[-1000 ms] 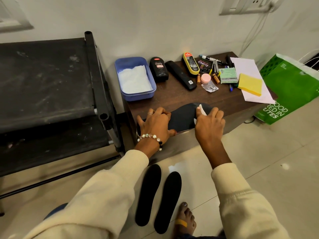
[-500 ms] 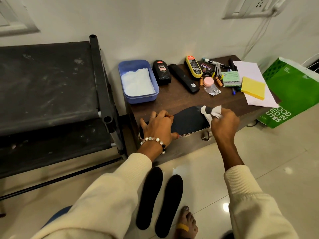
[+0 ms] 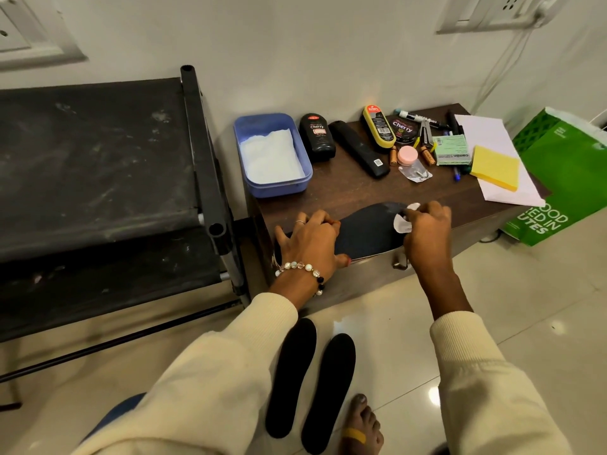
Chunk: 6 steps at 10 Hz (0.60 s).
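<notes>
A black shoe insole (image 3: 368,231) lies along the front edge of a small dark wooden table (image 3: 348,188). My left hand (image 3: 312,241) rests on the insole's left end, fingers spread and flat, thumb at its front edge. My right hand (image 3: 427,231) pinches a small white wipe (image 3: 402,223) and holds it against the insole's right end. Two more black insoles (image 3: 308,379) lie side by side on the floor below my arms.
The table's back holds a blue tub (image 3: 272,152) with white tissue, a black polish bottle (image 3: 317,136), a dark brush (image 3: 359,147), pens, batteries, yellow sticky notes (image 3: 494,167) and paper. A black rack (image 3: 98,165) stands left, a green bag (image 3: 565,178) right. My bare foot (image 3: 361,428) is on the tiles.
My right hand lifted the wipe off the insole's right end, swung out right, then came back down onto that end. My left hand stayed on the insole.
</notes>
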{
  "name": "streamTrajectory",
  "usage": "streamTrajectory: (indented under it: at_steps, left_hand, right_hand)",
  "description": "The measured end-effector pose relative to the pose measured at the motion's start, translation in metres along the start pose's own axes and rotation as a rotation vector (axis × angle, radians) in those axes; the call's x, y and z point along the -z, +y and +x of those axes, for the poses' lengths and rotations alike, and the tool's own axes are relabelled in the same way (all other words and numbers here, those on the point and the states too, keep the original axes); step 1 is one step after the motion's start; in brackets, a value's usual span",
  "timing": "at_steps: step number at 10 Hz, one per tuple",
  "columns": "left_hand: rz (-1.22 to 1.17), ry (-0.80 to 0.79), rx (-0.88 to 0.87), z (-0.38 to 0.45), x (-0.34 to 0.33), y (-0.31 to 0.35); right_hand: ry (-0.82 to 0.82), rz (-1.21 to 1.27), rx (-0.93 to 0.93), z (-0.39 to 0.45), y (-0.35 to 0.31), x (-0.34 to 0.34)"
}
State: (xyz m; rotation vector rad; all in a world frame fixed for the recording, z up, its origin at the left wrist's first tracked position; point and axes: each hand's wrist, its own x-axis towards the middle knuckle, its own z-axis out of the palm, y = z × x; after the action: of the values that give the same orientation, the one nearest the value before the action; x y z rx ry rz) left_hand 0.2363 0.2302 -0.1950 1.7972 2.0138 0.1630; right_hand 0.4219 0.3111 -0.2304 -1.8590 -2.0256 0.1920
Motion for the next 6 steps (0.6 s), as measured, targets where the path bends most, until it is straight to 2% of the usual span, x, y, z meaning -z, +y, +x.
streamTrajectory:
  at_steps: [1, 2, 3, 4, 5, 6]
  left_hand:
    - [-0.011, 0.002, 0.004, 0.0, -0.001, 0.001]
    - [-0.018, 0.009, 0.007, 0.0, -0.001, 0.001]
    - [-0.027, 0.007, 0.007, -0.001, -0.001, 0.002]
    - [-0.034, 0.006, 0.003, -0.001, -0.001, 0.002]
    - [-0.034, 0.006, 0.003, 0.0, -0.001, 0.001]
    - [-0.033, 0.011, 0.003, 0.001, -0.001, 0.0]
  right_hand:
    - [-0.064, -0.024, -0.132, 0.004, -0.014, 0.008]
    - [-0.09, -0.062, -0.036, 0.004, -0.026, 0.003]
    - [-0.203, -0.228, 0.11, 0.007, -0.033, 0.002]
    - [-0.153, -0.282, 0.055, 0.02, -0.02, 0.007]
    - [-0.094, -0.294, -0.083, 0.03, -0.009, 0.013]
    - [-0.114, -0.293, -0.05, 0.031, -0.015, 0.009]
